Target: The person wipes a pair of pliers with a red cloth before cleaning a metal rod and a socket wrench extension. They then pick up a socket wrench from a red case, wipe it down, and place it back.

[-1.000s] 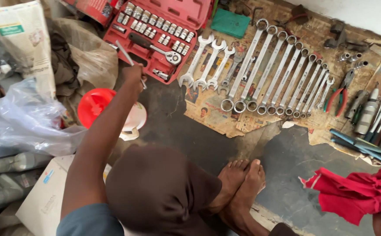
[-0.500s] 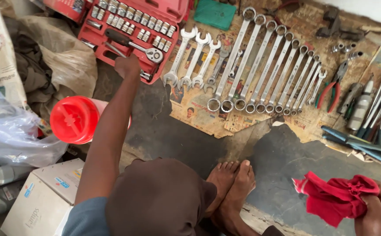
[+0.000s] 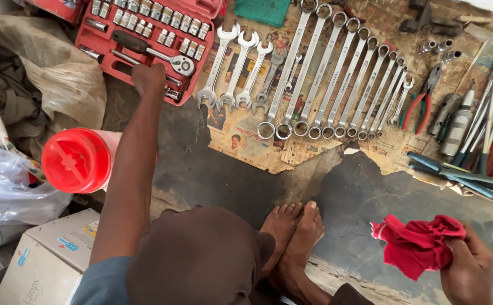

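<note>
left hand point(image 3: 148, 78) stretched far out, resting on the near edge of the open red socket case point(image 3: 145, 34); fingers curl down onto the case, whether they grip anything i cannot tell. the ratchet handle point(image 3: 150, 52) lies in its slot just beyond the knuckles, touching or nearly so.

right hand point(image 3: 466, 271) near right, closed around a crumpled red rag point(image 3: 419, 244), held above the dark floor point(image 3: 229, 175), well apart from the tools.

judgement on the step: with the arm at full reach, a pick from the case goes best if the fingers close on the dark handle end of the ratchet and lift straight up, so the sockets beside it stay seated.

counts, outward: one red case; one ratchet; roughly two rows of sockets, too small to count exactly. on the newspaper point(image 3: 246, 141) right of the case: three open-ended wrenches point(image 3: 236, 70), about ten ring wrenches point(image 3: 337, 73) laid side by side, one pair of red-handled pliers point(image 3: 422, 96). left of the arm: one red-lidded jar point(image 3: 77, 161), one cardboard box point(image 3: 48, 260). two bare feet point(image 3: 292, 231) near centre.
</note>
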